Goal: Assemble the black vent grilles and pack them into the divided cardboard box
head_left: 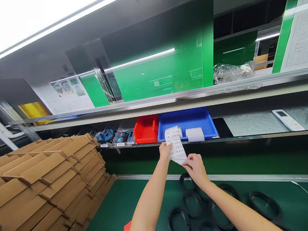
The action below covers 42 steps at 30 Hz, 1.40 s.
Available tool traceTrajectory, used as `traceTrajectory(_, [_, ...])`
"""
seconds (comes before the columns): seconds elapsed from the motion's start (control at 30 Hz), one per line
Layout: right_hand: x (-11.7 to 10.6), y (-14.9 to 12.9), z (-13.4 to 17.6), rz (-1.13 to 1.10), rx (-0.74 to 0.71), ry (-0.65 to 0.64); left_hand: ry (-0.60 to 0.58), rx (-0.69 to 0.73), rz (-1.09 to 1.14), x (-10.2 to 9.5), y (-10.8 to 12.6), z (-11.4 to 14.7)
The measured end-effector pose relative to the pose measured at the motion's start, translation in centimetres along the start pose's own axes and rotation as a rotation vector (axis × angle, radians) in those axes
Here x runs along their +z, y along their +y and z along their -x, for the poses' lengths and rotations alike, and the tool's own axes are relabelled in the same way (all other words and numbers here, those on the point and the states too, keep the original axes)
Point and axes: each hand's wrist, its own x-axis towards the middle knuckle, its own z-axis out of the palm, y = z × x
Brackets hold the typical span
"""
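A strip of white printed labels (175, 142) with weight figures in kg is stretched between my two hands, in front of the shelf. My left hand (165, 152) grips its left edge, thumb on the printed face. Lower down, the fingertips of my right hand (197, 167) pinch the bottom corner of the strip. Behind the strip's upper end is a blue tray (186, 118), and another white label roll (195, 133) lies over the tray's front rim. Below my hands, several black rings (193, 203) lie on the green table (116, 211).
Stacked flat cardboard boxes (42, 184) fill the left side. A red bin (146, 128) stands left of the blue tray, and a white remote control (288, 120) lies on the shelf at right. A metal shelf edge (153, 106) runs above. Crumpled clear plastic (234, 73) sits higher up.
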Motion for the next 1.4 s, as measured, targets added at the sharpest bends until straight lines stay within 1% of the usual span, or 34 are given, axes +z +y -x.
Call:
traceTrajectory(0.07, [-1.3, -1.2, 1.7, -0.002, -0.157, -0.23, 0.05, 0.076, -0.091, -0.6, 0.6, 0.2])
traceTrajectory(0.1, [-1.9, -1.9, 2.3, -0.055, -0.182, -0.334, 0.092, 0.124, -0.143, -0.9, 0.9, 0.5])
traceTrajectory(0.13, [-2.6, -2.5, 2.6, -0.13, -0.155, -0.396, 0.141, 0.176, -0.193, -1.1, 1.1, 0.9])
traceTrajectory(0.17, [-3.1, -3.2, 2.6, -0.218, -0.081, -0.409, 0.188, 0.227, -0.235, -1.2, 1.2, 1.6])
traceTrajectory(0.23, [-3.7, -4.4, 1.8, -0.411, 0.128, -0.333, 0.231, 0.351, -0.335, -0.9, 1.3, 3.2])
traceTrajectory(0.27, [-3.6, -4.8, 1.2, -0.497, 0.21, -0.287, 0.221, 0.422, -0.395, -0.4, 1.2, 4.1])
traceTrajectory(0.33, [-3.0, -5.4, 0.0, -0.579, 0.281, -0.215, 0.166, 0.549, -0.512, 0.8, 1.0, 5.7])
traceTrajectory(0.4, [-1.9, -5.5, -0.8, -0.494, 0.271, -0.146, 0.122, 0.601, -0.577, 1.9, 1.0, 6.8])
traceTrajectory(0.47, [-1.3, -5.1, -1.2, -0.288, 0.221, -0.086, 0.11, 0.56, -0.568, 2.5, 1.2, 7.1])
traceTrajectory(0.5, [-1.3, -4.6, -1.5, -0.179, 0.184, -0.066, 0.113, 0.533, -0.558, 2.5, 1.3, 7.0])
traceTrajectory(0.57, [-2.2, -3.1, -2.8, -0.002, 0.102, -0.02, 0.133, 0.49, -0.544, 2.0, 1.4, 6.4])
traceTrajectory(0.63, [-3.9, -0.7, -5.4, 0.138, 0.075, 0.084, 0.158, 0.476, -0.538, 1.0, 1.4, 5.6])
traceTrajectory(0.67, [-4.9, 0.7, -7.2, 0.214, 0.099, 0.15, 0.168, 0.476, -0.533, 0.6, 1.4, 5.3])
traceTrajectory(0.73, [-6.6, 3.6, -10.9, 0.363, 0.219, 0.242, 0.165, 0.479, -0.493, -0.1, 1.1, 5.0])
traceTrajectory(0.8, [-7.6, 5.9, -14.1, 0.44, 0.382, 0.229, 0.12, 0.478, -0.413, -0.3, 0.7, 5.0])
traceTrajectory(0.87, [-7.9, 7.2, -16.1, 0.425, 0.493, 0.169, 0.062, 0.469, -0.342, 0.0, 0.4, 5.3])
traceTrajectory(0.93, [-7.7, 7.6, -16.7, 0.379, 0.516, 0.13, 0.015, 0.448, -0.305, 0.5, 0.1, 5.6])
traceTrajectory(1.0, [-7.5, 7.3, -16.3, 0.344, 0.484, 0.117, -0.019, 0.412, -0.283, 1.1, -0.1, 5.8])
traceTrajectory(1.07, [-7.8, 6.8, -15.2, 0.317, 0.434, 0.108, -0.057, 0.371, -0.258, 1.7, -0.4, 5.8])
traceTrajectory(1.13, [-8.5, 6.6, -14.0, 0.296, 0.391, 0.116, -0.096, 0.335, -0.237, 2.5, -0.8, 5.5])
traceTrajectory(1.2, [-9.4, 6.8, -12.8, 0.249, 0.384, 0.149, -0.14, 0.309, -0.217, 3.7, -1.3, 5.1])
traceTrajectory(1.27, [-10.1, 7.3, -11.7, 0.134, 0.397, 0.203, -0.179, 0.291, -0.196, 5.1, -1.8, 4.6])
traceTrajectory(1.33, [-10.4, 8.0, -10.6, -0.081, 0.416, 0.24, -0.196, 0.282, -0.186, 6.5, -1.9, 4.1])
traceTrajectory(1.4, [-10.1, 8.5, -9.4, -0.324, 0.443, 0.213, -0.176, 0.283, -0.195, 7.8, -1.5, 3.6])
